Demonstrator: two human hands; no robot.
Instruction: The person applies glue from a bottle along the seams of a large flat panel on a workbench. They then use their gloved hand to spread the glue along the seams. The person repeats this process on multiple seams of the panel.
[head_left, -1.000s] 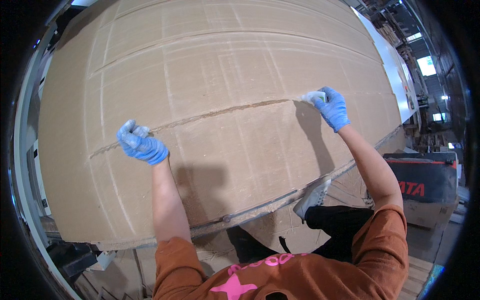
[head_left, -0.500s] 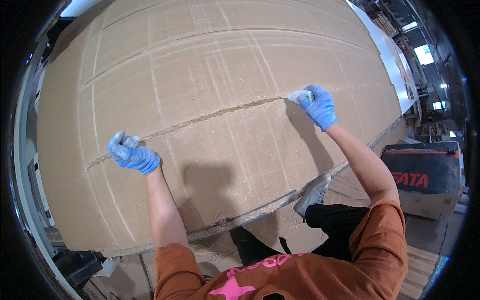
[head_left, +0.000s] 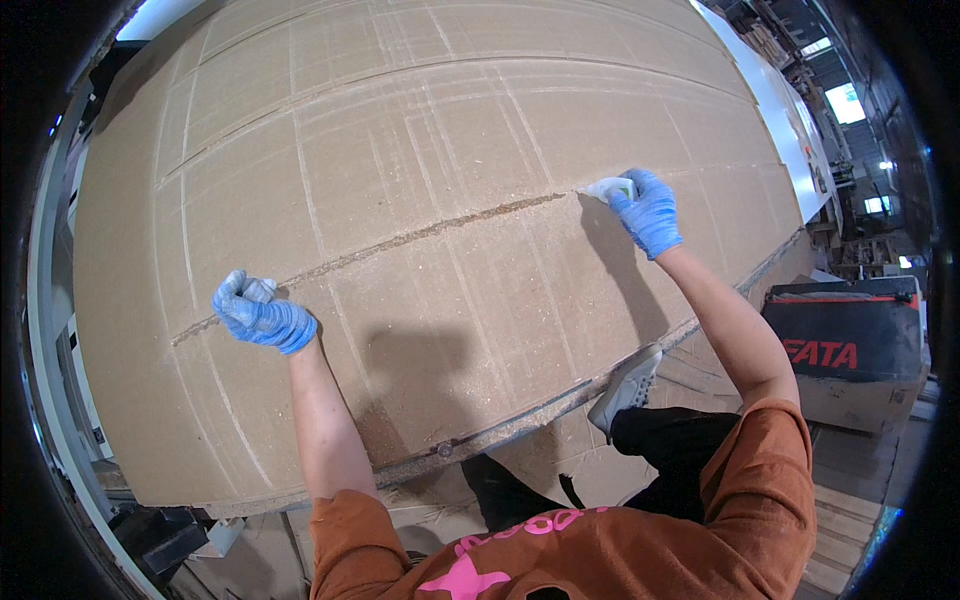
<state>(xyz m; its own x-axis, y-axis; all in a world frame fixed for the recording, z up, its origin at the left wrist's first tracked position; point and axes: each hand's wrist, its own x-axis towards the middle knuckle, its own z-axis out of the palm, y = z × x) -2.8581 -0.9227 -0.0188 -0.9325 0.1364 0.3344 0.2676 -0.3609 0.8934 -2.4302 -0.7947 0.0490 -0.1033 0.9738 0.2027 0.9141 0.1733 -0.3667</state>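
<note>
Head view, nearest me: my orange shirt (head_left: 600, 550) fills the bottom edge, and both bare forearms reach up and away from it onto a big brown fibreboard panel (head_left: 420, 200) that lies in front of me, scored with pale straight lines. Below its near edge I see my black trouser leg and a grey shoe (head_left: 625, 385) on flattened cardboard.

My left arm runs almost straight up from the shoulder, elbow barely bent. My left hand (head_left: 262, 315), in a blue glove, lies on the board with the wrist cocked left and the fingers curled around a small pale grey object (head_left: 260, 290); I cannot tell what it is. The hand sits right on the left part of a rough, crumbly groove (head_left: 430, 235) that crosses the panel.

My right arm stretches further, slanting up and left from the shoulder, nearly straight. My right hand (head_left: 648, 212), also blue-gloved, pinches a small whitish piece (head_left: 608, 188) between thumb and fingers, its tip touching the board at the right end of the same groove. The two hands are well apart.

Farther right, beyond the panel's edge, stands a black and red machine housing (head_left: 850, 350), with a dim workshop aisle behind it.
</note>
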